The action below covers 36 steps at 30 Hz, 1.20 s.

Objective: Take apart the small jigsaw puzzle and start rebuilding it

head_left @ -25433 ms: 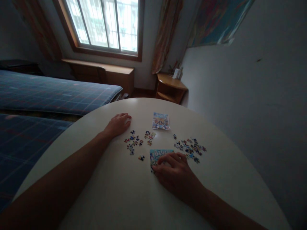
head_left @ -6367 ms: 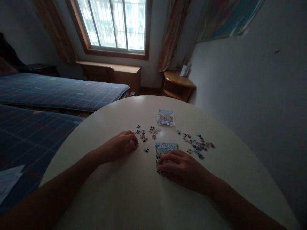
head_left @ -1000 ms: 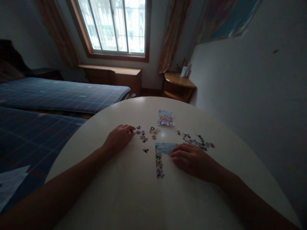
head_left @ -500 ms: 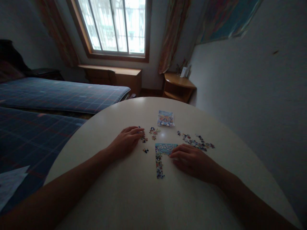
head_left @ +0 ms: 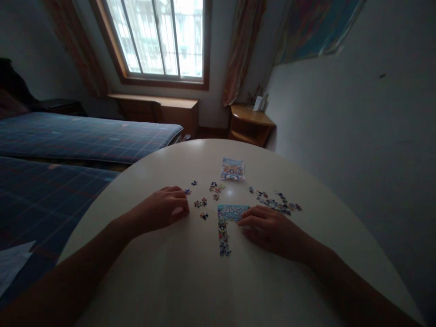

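A partly joined jigsaw puzzle [head_left: 223, 232] lies on the table as an upside-down L, with a light-blue lettered strip along its top. My right hand [head_left: 269, 228] rests at the right end of that strip, its bent fingers closed on the edge and hiding the corner. To the left of the puzzle, my left hand [head_left: 163, 206] is low over the table with fingers curled and the tips near the thumb; whatever is between them is hidden. Close to its knuckles lies a blue puzzle piece [head_left: 188, 192]. Loose puzzle pieces [head_left: 200, 203] are scattered to its right.
More loose pieces [head_left: 277, 203] form a pile beyond my right hand. A printed picture packet [head_left: 232, 169] lies farther back on the round white table [head_left: 190, 281]. Beds with plaid mattresses [head_left: 85, 134] stand left, and a wall [head_left: 340, 118] rises on the right.
My left hand has drawn back to the left, off the loose pieces, and its fingers have curled. Pieces it covered now show. My right hand stays at the puzzle. The view has shifted slightly.
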Each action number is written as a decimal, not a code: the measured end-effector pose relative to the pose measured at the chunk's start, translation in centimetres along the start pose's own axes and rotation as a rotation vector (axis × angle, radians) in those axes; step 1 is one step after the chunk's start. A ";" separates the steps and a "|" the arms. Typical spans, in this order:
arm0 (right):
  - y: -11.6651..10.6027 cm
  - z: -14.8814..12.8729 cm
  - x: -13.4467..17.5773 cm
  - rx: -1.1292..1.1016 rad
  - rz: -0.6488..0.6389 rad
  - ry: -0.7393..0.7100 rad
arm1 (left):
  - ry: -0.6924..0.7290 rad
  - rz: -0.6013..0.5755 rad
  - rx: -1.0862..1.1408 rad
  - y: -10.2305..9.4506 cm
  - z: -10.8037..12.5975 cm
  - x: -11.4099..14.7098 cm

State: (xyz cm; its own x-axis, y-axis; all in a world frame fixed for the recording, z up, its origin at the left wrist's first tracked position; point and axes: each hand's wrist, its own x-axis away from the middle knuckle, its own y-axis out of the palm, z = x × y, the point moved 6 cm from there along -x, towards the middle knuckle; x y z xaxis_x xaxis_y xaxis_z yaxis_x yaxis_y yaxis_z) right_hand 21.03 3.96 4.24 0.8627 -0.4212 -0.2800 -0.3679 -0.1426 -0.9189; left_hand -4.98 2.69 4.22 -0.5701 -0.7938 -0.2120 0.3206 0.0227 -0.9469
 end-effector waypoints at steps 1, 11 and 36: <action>0.0 0.0 0.0 0.003 0.000 -0.003 | 0.028 -0.034 0.040 -0.1 0.6 0.2; 0.0 -0.1 -0.1 0.014 0.002 -0.003 | 0.427 -0.162 0.092 1.9 12.6 0.9; -0.8 1.1 0.4 -0.014 0.049 0.058 | -0.203 0.261 -0.250 1.0 1.6 -0.8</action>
State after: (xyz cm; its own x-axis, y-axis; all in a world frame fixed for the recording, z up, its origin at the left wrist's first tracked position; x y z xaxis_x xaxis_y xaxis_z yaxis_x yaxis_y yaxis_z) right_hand 22.06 4.93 4.54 0.8219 -0.4790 -0.3081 -0.4148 -0.1328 -0.9002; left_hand -3.03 2.33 3.86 -0.3254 -0.8449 -0.4246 0.2272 0.3661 -0.9024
